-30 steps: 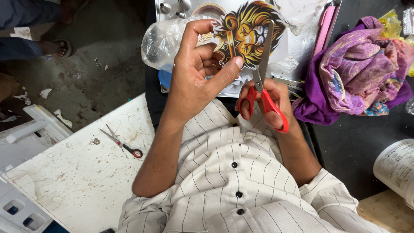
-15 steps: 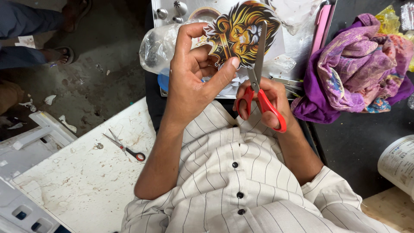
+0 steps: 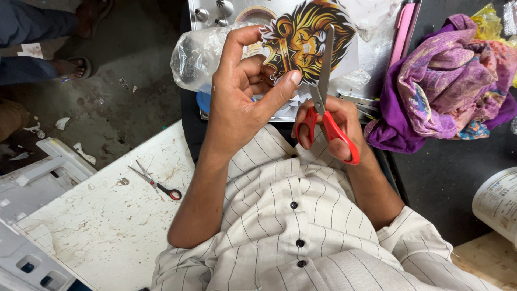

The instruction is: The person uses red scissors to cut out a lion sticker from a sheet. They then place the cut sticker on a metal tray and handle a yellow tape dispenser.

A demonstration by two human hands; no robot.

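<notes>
So lower left of the frame is a big scuffed white tabletop (image 3: 91, 226) with a small pair of black-handled scissors (image 3: 156, 185) lying on it, and a bunched-up purple patterned cloth (image 3: 447, 81) sits upper right. Top centre, the left hand (image 3: 237, 102) is curled around a gold-and-black lion-head printed cutout (image 3: 301, 43), thumb pinching its lower edge against the fingers. Just to the right, the right hand (image 3: 331, 129) has its fingers through the red-handled scissors (image 3: 323, 102), blades nearly together and pointing up along the lion's right side. Looks to me like mid-trim around the outline; I'd guess the next snip needs the cutout rotated a bit so the blades can follow the mane's curve.
</notes>
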